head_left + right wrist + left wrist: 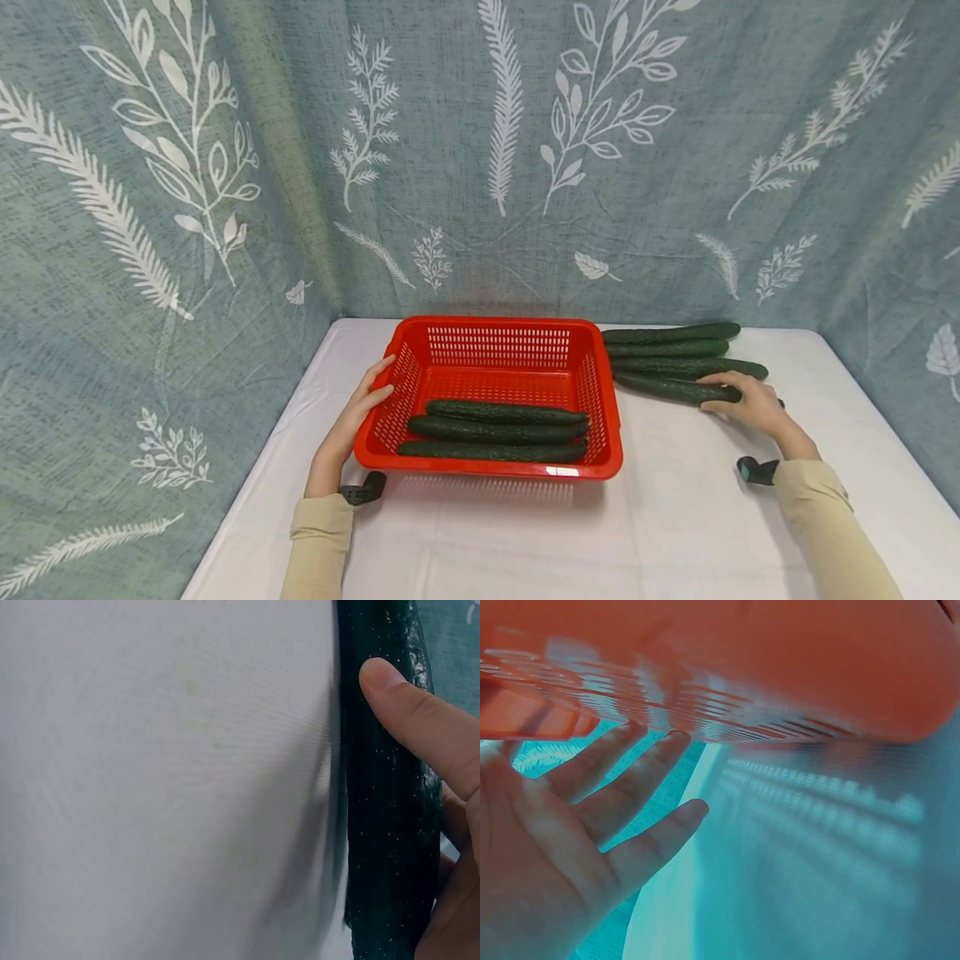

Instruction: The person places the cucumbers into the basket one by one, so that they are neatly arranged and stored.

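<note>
A red plastic basket (491, 471) with slotted walls holds three long dark green cucumbers (495, 432), lying side by side along its near side. My left hand (362, 408) rests against the basket's left side; in the left wrist view its fingers (634, 780) are spread and fairly straight below the basket. At the right, my right hand (746, 406) grips the nearest cucumber (667, 388) of a group around its right part. The right wrist view shows the thumb (420, 724) lying across that cucumber (390, 825), with other fingers partly hidden behind it.
Beside the gripped one, more cucumbers (675, 349) lie on the white tablecloth (675, 517), their left ends close to the basket's right wall. A grey-green curtain (450, 167) with white leaf prints hangs behind the table and at both sides.
</note>
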### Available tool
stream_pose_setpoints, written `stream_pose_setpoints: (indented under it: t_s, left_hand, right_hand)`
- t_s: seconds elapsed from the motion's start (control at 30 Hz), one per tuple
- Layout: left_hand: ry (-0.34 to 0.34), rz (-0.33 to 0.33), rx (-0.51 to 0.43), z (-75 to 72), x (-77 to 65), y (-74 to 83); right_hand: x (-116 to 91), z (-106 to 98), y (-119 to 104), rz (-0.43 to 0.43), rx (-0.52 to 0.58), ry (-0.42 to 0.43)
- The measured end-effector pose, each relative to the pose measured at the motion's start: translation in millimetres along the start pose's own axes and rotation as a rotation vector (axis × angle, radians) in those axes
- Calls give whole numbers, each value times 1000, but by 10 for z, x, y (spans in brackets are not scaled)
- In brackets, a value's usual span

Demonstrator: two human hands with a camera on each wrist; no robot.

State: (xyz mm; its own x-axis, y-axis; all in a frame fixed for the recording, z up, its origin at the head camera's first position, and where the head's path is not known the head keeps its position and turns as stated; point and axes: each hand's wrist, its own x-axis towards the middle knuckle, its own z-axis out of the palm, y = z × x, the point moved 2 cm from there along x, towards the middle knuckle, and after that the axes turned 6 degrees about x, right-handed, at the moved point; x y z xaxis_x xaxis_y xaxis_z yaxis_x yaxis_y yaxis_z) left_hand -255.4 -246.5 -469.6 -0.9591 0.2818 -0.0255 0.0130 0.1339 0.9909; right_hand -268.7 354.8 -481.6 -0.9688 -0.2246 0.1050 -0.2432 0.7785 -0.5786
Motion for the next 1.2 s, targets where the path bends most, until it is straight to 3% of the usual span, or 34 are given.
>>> stream_pose_setpoints:
  t_s: [0.33, 1.2]
  left_hand:
    - [6, 0, 6, -3, 0, 16]
    - [-7, 23, -4, 4, -8, -1]
  right_hand:
    - [11, -153, -162, -34, 30, 21]
    - [83, -445, -503, -38, -21, 61]
